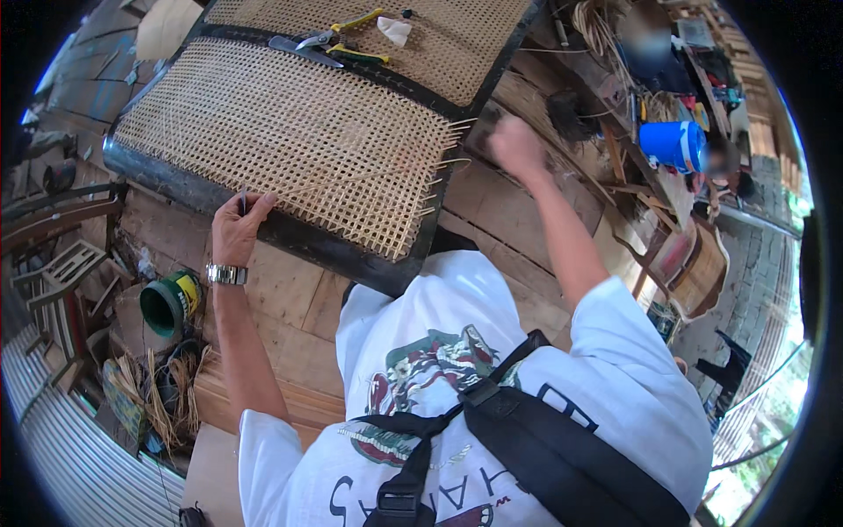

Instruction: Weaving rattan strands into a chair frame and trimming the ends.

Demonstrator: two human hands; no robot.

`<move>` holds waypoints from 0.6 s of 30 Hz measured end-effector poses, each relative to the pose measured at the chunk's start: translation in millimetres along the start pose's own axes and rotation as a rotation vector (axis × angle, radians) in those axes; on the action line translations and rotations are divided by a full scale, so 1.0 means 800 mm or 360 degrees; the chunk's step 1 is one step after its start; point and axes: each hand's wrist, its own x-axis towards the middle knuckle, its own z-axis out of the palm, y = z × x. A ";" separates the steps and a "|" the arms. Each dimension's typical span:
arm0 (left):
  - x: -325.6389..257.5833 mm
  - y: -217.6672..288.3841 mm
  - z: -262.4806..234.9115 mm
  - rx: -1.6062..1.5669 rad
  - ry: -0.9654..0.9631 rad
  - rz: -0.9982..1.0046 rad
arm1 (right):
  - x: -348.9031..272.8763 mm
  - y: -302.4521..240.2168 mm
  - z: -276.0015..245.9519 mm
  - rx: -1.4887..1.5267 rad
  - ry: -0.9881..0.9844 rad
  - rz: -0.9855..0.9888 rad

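Observation:
A woven cane panel [290, 114] in a dark wooden frame [303, 241] lies in front of me. Loose cane ends [430, 193] stick out along its right side, and one longer cane strand [351, 178] runs slantwise over the weave. My left hand [237, 230] is at the panel's near left edge, its thumb against the cane, pinching a thin grey tool [243, 202] that shows only in part. Beyond the panel's right edge is my right hand [518, 147], curled and blurred; what it grips is hidden. Yellow-handled pruning shears [329, 39] rest on the frame's crossbar.
A dark flat blade [303, 51] and a white scrap [394, 32] lie near the shears. Left of me stand a green bucket [167, 305], wooden chair frames [66, 272] and bundled cane strips [167, 395]. A blue bucket [672, 146] and other people are at the right.

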 end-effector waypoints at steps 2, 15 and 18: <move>-0.002 -0.001 0.001 -0.0160 0.0030 -0.0173 | -0.021 0.044 -0.014 -0.0111 -0.0002 0.0480; -0.024 -0.021 0.047 -0.0462 0.0601 0.0013 | -0.046 -0.090 0.057 0.0710 0.0033 -0.1095; -0.026 -0.019 0.052 -0.0453 0.0649 0.0016 | -0.038 -0.091 0.062 0.0567 0.0204 -0.1227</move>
